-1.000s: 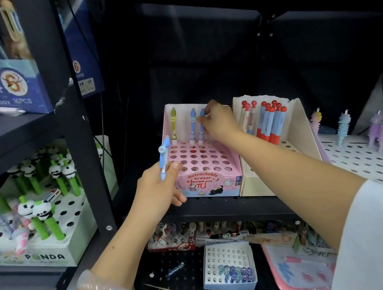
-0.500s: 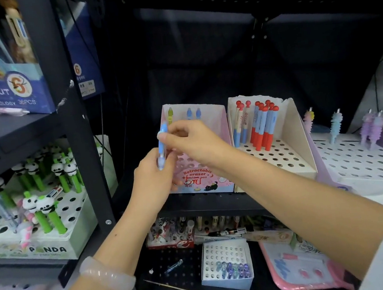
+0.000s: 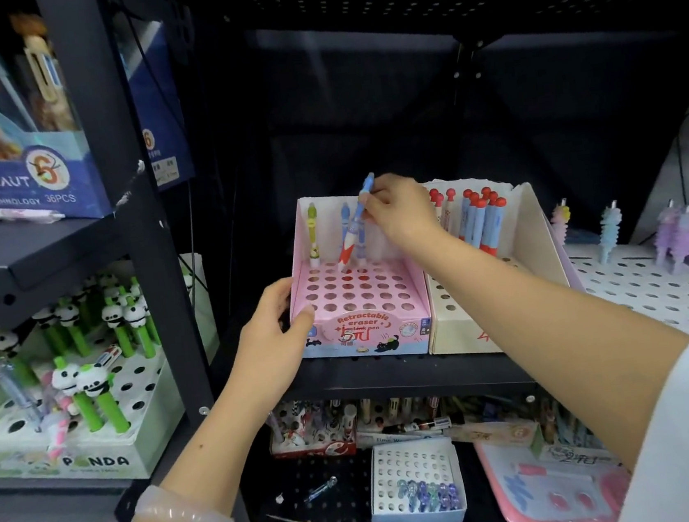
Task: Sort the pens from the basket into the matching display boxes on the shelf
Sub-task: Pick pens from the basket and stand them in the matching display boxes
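The right hand [image 3: 399, 211] pinches a blue pen [image 3: 356, 223] near its top, its tip slanting down toward a back-row hole, beside two pens already standing there, while the left hand [image 3: 273, 346] grips the pink box's [image 3: 360, 302] corner (presumably steadying it).

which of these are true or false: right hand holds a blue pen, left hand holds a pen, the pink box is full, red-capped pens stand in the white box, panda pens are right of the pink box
1. The right hand holds a blue pen. True.
2. The left hand holds a pen. False: it grips the pink box at its corner.
3. The pink box is full. False: most holes are bare.
4. Red-capped pens stand in the white box. True.
5. Panda pens are right of the pink box. False: they are to its left.
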Demonstrator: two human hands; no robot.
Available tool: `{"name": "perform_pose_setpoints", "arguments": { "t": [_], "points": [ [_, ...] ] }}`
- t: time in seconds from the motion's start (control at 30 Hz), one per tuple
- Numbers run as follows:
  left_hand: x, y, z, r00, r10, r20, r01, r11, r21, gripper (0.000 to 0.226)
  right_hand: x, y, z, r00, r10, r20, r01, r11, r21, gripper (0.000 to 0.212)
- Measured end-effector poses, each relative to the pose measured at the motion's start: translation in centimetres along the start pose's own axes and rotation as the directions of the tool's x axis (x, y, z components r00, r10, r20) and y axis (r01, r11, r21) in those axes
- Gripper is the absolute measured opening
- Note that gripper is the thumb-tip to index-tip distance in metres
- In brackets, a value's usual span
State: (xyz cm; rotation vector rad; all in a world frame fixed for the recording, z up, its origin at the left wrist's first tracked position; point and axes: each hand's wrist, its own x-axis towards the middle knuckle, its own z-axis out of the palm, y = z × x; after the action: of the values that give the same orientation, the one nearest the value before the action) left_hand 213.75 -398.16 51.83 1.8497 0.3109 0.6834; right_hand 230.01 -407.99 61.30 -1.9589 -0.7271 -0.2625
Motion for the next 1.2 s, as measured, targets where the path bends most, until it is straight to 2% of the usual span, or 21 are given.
{"name": "perform_pose_setpoints", "arguments": {
  "t": [0.07, 0.17, 0.3, 0.57, 0.7, 0.87, 0.97, 1.1, 1.2],
  "points": [
    [-0.1, -0.1, 0.0, 1.000, -0.014, 0.022, 0.014, 1.000, 0.005, 0.035, 0.5, -0.3, 0.1, 0.998, -0.068, 0.002, 0.068, 0.990, -0.120, 0.017],
    [-0.2, 0.0, 0.1, 1.000, -0.021, 0.020, 0.021, 1.000, -0.002, 0.035, 0.8, -0.2, 0.4, 0.995, -0.100, 0.014, 0.100, 0.973, -0.208, 0.018],
    [-0.5, 0.3, 0.2, 1.000, -0.029, 0.009, 0.029, 1.000, 0.009, 0.039, 0.2, 0.9, 1.6, 0.989, -0.023, 0.148, 0.066, 0.952, -0.299, 0.019],
    [-0.8, 1.1, 0.8, 0.999, -0.045, 0.003, 0.045, 0.999, 0.020, 0.039, -0.6, 0.6, 2.0, 0.988, 0.042, 0.150, 0.004, 0.956, -0.293, 0.024],
    [-1.4, 1.9, 0.9, 0.998, -0.066, 0.016, 0.065, 0.995, 0.070, 0.040, -1.8, 1.1, 2.1, 0.957, 0.119, 0.266, -0.006, 0.920, -0.392, 0.023],
    [-2.3, 3.2, 1.2, 0.995, 0.061, -0.080, -0.046, 0.984, 0.174, 0.035, -3.8, 1.3, 0.2, 0.963, 0.096, 0.252, -0.033, 0.969, -0.244, 0.026],
    [-2.8, 4.5, 2.8, 0.985, 0.144, -0.097, -0.131, 0.982, 0.134, 0.031, -5.0, 0.4, -2.5, 0.955, 0.053, 0.293, -0.011, 0.990, -0.141, 0.029],
    [-4.2, 6.2, 7.5, 0.979, 0.193, 0.066, -0.197, 0.979, 0.049, 0.030, -8.4, 0.6, -7.4, 0.932, 0.017, 0.363, -0.010, 1.000, -0.023, 0.023],
    [-6.2, 6.4, 11.8, 0.967, 0.149, 0.208, -0.140, 0.988, -0.059, 0.027, -12.0, 2.7, -11.9, 0.927, 0.041, 0.374, -0.062, 0.997, 0.047, 0.020]
  ]
}}
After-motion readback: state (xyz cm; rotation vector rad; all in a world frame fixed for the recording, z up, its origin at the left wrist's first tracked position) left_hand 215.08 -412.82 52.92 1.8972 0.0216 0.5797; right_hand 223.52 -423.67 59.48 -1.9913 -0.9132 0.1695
